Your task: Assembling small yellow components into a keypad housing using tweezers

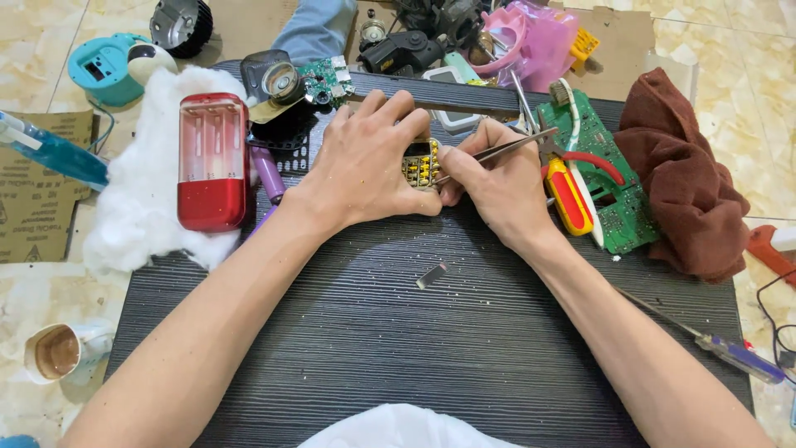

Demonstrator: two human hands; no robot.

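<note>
My left hand lies over a small circuit board with yellow contacts, pinning it to the dark ribbed board. My right hand holds metal tweezers like a pen, their tips touching the small board's right edge. A small grey metal piece lies loose on the dark board just below both hands.
A red plastic casing rests on white cotton wadding at left. Red-handled pliers, a green circuit board and a brown cloth sit at right. A screwdriver lies far right, a cup bottom left.
</note>
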